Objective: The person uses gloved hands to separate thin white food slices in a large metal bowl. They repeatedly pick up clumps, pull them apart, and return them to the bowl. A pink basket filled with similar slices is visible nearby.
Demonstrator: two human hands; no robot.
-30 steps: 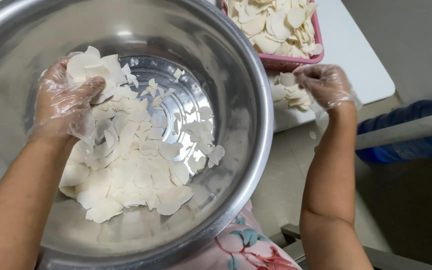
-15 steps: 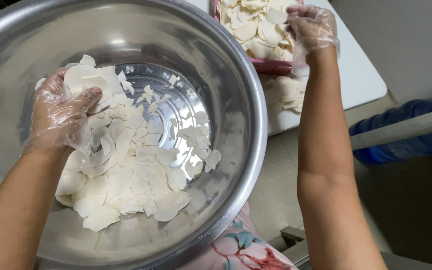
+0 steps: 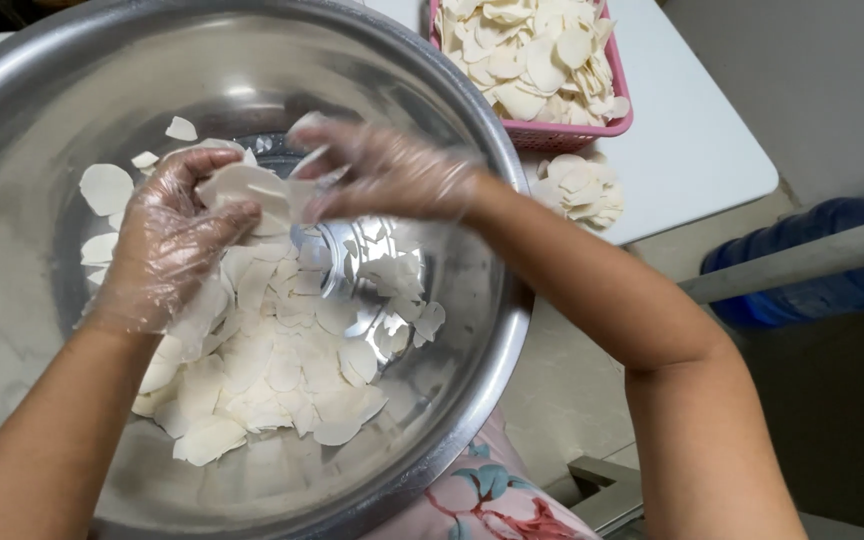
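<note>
Holding a small stack of thin, pale, round dough wrappers (image 3: 247, 190), the left hand (image 3: 177, 240), in a clear disposable plastic glove, is curling its fingers and thumb around the stack's edge, above the middle of a large, shiny stainless-steel mixing bowl (image 3: 42, 110). Reaching across from the other side, the right hand (image 3: 387, 170), gloved the same way, is pinching the near edge of the top wrapper, fingers drawn together; motion blur is hiding exactly how many layers it is catching. Below both hands, loose separated wrappers (image 3: 282, 370) are lying scattered over the bowl's bottom and lower wall. Beyond the bowl's rim, a pink plastic basket (image 3: 567, 135) heaped with more wrappers is sitting on a white tabletop (image 3: 692, 140), with a small loose pile of wrappers (image 3: 582, 190) just beside it. Risks as judged: thin sheets sticking together may be tearing or coming away doubled if pulled fast; slick gloves may be letting the stack slip into the bowl; a loose glove fold may be catching between sheets.
</note>
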